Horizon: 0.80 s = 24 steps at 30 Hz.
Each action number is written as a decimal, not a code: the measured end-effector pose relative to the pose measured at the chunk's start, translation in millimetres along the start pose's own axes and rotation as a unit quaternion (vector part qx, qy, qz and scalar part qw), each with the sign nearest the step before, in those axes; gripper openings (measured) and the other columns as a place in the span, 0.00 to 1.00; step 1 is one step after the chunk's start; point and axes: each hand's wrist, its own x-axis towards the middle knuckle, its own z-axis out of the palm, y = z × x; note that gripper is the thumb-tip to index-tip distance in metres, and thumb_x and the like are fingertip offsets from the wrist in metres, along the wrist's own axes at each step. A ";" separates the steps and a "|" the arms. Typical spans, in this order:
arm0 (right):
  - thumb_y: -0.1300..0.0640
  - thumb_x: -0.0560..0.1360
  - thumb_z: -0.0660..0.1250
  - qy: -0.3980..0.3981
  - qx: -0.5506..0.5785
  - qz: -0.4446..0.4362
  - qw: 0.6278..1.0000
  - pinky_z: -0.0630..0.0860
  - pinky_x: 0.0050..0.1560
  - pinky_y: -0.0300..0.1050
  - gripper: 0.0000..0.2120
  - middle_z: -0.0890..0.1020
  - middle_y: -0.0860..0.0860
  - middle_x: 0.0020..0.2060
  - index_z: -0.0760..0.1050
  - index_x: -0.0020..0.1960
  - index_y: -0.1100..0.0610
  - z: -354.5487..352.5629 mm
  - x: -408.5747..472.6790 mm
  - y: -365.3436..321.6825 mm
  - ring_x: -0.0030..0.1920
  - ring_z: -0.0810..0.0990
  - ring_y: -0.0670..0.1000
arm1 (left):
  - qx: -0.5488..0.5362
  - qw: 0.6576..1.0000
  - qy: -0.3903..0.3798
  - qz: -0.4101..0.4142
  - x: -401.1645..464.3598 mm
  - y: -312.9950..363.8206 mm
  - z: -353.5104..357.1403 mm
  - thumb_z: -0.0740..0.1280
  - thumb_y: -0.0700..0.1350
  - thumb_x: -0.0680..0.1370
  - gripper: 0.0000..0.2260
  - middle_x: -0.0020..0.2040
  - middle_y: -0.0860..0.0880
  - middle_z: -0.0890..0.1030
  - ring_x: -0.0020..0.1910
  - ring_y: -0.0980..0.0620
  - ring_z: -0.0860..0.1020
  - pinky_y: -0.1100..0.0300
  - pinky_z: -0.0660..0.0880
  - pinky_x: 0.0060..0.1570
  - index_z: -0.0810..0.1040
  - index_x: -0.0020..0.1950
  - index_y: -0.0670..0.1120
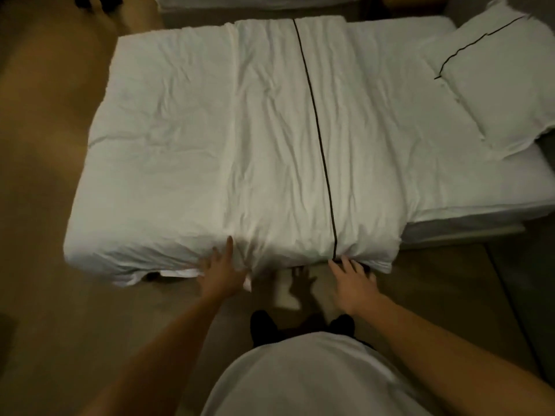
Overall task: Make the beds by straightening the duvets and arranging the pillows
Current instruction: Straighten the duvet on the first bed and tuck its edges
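A white duvet (pixel 186 139) with a thin black stripe lies spread over the bed (pixel 468 217) and hangs over the near side. It is wrinkled, with a folded band across the middle. My left hand (pixel 220 271) rests flat on the duvet's near edge, fingers spread. My right hand (pixel 354 280) is at the same edge just right of the stripe's end, fingers apart, fingertips touching the fabric. A white pillow (pixel 492 85) with black piping lies at the right end of the bed, tilted.
Tan carpet (pixel 45 205) surrounds the bed on the left and in front. A second bed's edge (pixel 255 4) shows at the top. My dark shoes (pixel 264 325) stand close to the bed side.
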 end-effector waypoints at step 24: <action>0.46 0.79 0.60 0.105 0.057 -0.024 0.993 0.61 0.74 0.60 0.35 0.48 0.53 0.80 0.46 0.80 0.46 -86.1 17.5 15.0 0.77 0.53 0.59 | -0.017 0.992 0.099 0.082 -11.0 91.8 16.2 0.63 0.54 0.80 0.36 0.82 0.43 0.49 0.79 0.36 0.52 0.41 0.60 0.73 0.44 0.81 0.60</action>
